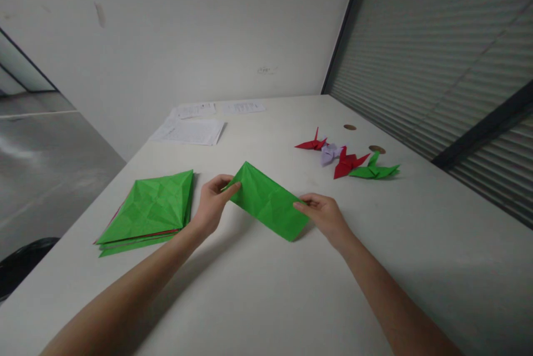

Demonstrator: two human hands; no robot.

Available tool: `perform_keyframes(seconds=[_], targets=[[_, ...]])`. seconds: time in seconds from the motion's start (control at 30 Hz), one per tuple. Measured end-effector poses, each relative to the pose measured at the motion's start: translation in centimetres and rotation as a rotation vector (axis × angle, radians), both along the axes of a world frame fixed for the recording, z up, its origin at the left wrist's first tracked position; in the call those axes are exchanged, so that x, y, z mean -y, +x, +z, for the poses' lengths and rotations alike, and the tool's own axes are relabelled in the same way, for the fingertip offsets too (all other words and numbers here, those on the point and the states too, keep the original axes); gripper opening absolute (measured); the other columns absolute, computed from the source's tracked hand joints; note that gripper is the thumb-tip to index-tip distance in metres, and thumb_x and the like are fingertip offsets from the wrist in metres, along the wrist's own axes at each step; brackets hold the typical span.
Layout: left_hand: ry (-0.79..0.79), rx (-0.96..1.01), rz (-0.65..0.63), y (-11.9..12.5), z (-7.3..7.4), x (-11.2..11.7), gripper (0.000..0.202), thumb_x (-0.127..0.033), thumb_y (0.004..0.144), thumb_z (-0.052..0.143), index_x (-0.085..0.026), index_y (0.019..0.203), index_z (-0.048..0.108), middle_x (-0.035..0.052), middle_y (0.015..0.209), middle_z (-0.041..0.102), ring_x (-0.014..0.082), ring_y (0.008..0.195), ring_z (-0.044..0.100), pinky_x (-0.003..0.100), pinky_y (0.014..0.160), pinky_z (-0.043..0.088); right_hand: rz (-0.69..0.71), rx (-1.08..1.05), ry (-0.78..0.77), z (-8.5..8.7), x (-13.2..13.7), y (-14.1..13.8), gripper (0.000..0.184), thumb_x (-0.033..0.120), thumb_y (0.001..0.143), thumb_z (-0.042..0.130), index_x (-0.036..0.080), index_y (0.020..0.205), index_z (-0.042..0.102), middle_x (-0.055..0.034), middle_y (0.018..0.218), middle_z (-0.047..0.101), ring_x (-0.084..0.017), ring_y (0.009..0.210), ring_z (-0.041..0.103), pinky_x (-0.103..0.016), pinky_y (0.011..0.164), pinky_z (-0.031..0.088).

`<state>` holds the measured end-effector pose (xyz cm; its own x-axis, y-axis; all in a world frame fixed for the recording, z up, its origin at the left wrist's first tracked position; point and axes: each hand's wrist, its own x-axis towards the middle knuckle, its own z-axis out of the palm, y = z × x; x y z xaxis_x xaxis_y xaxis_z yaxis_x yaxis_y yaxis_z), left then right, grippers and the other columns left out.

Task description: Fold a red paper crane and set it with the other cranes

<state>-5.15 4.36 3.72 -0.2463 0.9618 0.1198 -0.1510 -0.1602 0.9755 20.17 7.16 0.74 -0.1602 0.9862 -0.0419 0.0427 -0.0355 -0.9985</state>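
Observation:
A folded green paper [268,200] lies tilted just above the white table [266,289], creased and doubled over. My left hand [212,203] pinches its upper left edge between thumb and fingers. My right hand [325,214] grips its lower right edge, fingers closed on the paper. Both forearms reach in from the bottom of the view.
A stack of creased green and red paper sheets [150,211] lies to the left. Several folded paper cranes [347,159], red, lilac and green, sit at the right. Printed white sheets [191,129] lie at the far side. A blind-covered window [437,67] runs along the right.

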Motion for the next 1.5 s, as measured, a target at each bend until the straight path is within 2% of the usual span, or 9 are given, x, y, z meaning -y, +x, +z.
perform_keyframes(seconds=[0.1, 0.23, 0.4, 0.73, 1.03, 1.23, 1.33, 1.4, 1.5], targets=[[-0.007, -0.039, -0.015, 0.2, 0.1, 0.1, 0.019, -0.026, 0.066, 0.073, -0.016, 0.078, 0.061, -0.0024, 0.071, 0.059, 0.0102, 0.064, 0.052, 0.021, 0.06, 0.039, -0.164, 0.019, 0.076, 0.0, -0.6, 0.5, 0.038, 0.046, 0.053, 0.081, 0.016, 0.073, 0.069, -0.0016, 0.064, 0.067, -0.014, 0.057, 0.058, -0.028, 0.057, 0.046], [-0.027, -0.187, -0.032, 0.4, -0.2, 0.2, 0.025, -0.041, 0.077, 0.064, -0.016, 0.079, 0.061, -0.0009, 0.071, 0.059, 0.0117, 0.065, 0.051, 0.022, 0.058, 0.038, -0.14, 0.035, 0.15, 0.0, -0.4, 0.1, 0.035, 0.045, 0.054, 0.081, 0.016, 0.07, 0.069, -0.0013, 0.064, 0.066, -0.014, 0.058, 0.056, -0.028, 0.058, 0.045], [0.074, -0.358, 0.112, 0.3, -0.8, 0.3, 0.032, -0.046, 0.084, 0.057, -0.017, 0.07, 0.051, -0.0045, 0.058, 0.043, 0.0095, 0.055, 0.038, 0.021, 0.05, 0.029, -0.215, -0.096, 0.126, -0.3, 0.2, -0.5, 0.034, 0.045, 0.06, 0.079, 0.017, 0.076, 0.069, -0.0003, 0.065, 0.065, -0.013, 0.059, 0.055, -0.027, 0.057, 0.044], [0.179, -0.397, 0.201, 0.9, -0.8, 1.0, 0.039, -0.05, 0.084, 0.056, -0.019, 0.065, 0.045, -0.0047, 0.057, 0.036, 0.01, 0.054, 0.032, 0.023, 0.05, 0.026, -0.332, -0.3, 0.071, -0.1, -0.1, -0.2, 0.035, 0.042, 0.057, 0.083, 0.017, 0.078, 0.069, -0.0022, 0.07, 0.068, -0.014, 0.063, 0.061, -0.029, 0.062, 0.049], [0.085, -0.29, 0.185, 1.0, -1.6, 1.1, 0.039, -0.055, 0.08, 0.06, -0.02, 0.068, 0.045, -0.0078, 0.049, 0.029, 0.0076, 0.043, 0.026, 0.022, 0.043, 0.015, -0.398, -0.074, 0.228, -0.6, -0.4, 0.2, 0.031, 0.044, 0.067, 0.075, 0.016, 0.082, 0.072, -0.0078, 0.082, 0.073, -0.02, 0.077, 0.065, -0.036, 0.074, 0.053], [-0.064, -0.668, 0.02, 0.1, -4.5, 0.0, 0.029, -0.046, 0.089, 0.048, -0.02, 0.076, 0.049, -0.0079, 0.046, 0.036, 0.0098, 0.041, 0.033, 0.022, 0.042, 0.02, -0.345, 0.145, 0.228, -1.6, -1.3, 1.3, 0.03, 0.044, 0.066, 0.071, 0.016, 0.074, 0.071, -0.0074, 0.073, 0.072, -0.021, 0.069, 0.065, -0.036, 0.069, 0.052], [0.032, -0.937, 0.057, -0.3, -5.1, -0.1, 0.025, -0.038, 0.089, 0.05, -0.019, 0.104, 0.055, 0.0021, 0.076, 0.062, 0.0164, 0.066, 0.057, 0.027, 0.059, 0.042, -0.288, 0.25, 0.223, -2.7, -1.7, 1.6, 0.028, 0.043, 0.067, 0.067, 0.015, 0.072, 0.071, -0.0079, 0.07, 0.072, -0.021, 0.065, 0.064, -0.036, 0.067, 0.05], [0.221, -1.109, 0.129, -0.2, -4.8, 0.3, 0.037, -0.035, 0.087, 0.054, -0.018, 0.12, 0.05, 0.0123, 0.111, 0.061, 0.0247, 0.103, 0.057, 0.039, 0.085, 0.044, -0.255, 0.307, 0.217, -3.5, -1.7, 1.4, 0.028, 0.042, 0.068, 0.065, 0.015, 0.072, 0.071, -0.0082, 0.07, 0.072, -0.021, 0.064, 0.064, -0.036, 0.065, 0.05], [0.442, -1.317, -0.148, 0.5, -4.1, 1.1, 0.034, -0.031, 0.089, 0.052, -0.021, 0.121, 0.054, 0.013, 0.127, 0.056, 0.0275, 0.123, 0.047, 0.046, 0.101, 0.036, -0.206, 0.422, 0.225, -4.2, -1.4, 1.0, 0.025, 0.04, 0.073, 0.061, 0.017, 0.073, 0.071, -0.0074, 0.071, 0.072, -0.021, 0.064, 0.065, -0.034, 0.065, 0.05]])
